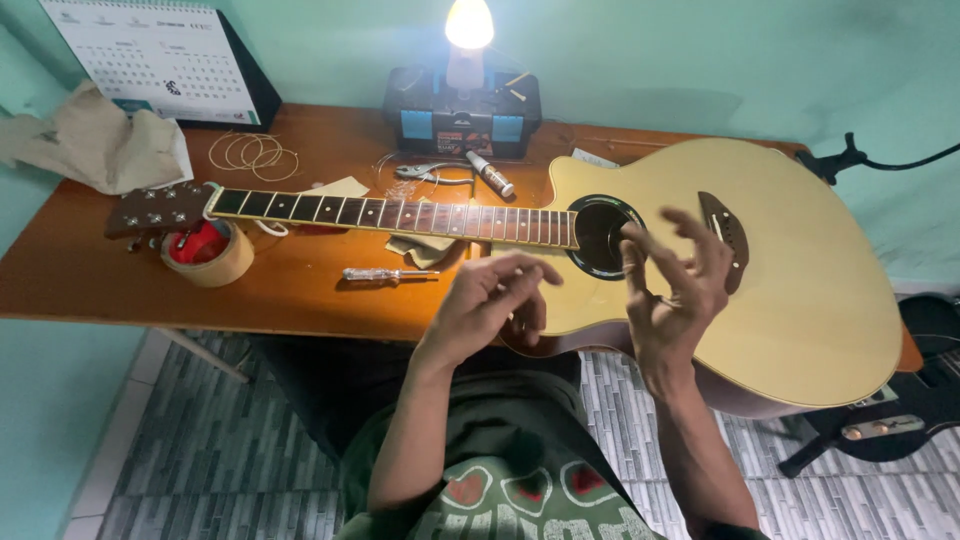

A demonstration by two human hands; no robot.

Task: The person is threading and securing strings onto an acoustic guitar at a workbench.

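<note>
Your right hand (675, 275) hovers with fingers spread, gripping nothing, above the acoustic guitar (780, 270) lying flat on the wooden desk (300, 290). Your left hand (490, 300) curls loosely, empty, near the sound hole (600, 235). A white calendar (150, 55) leans far left; a black-and-blue toolbox (462, 118) stands behind the neck.

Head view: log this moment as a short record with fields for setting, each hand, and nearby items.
Setting: acoustic guitar lying flat on a wooden desk, neck to the left
Left hand: raised above the guitar's near edge, fingers curled, holding nothing visible
Right hand: raised near the sound hole, fingers spread
Nearby: screwdriver, tape roll, pliers, coiled strings, lit lamp
</note>
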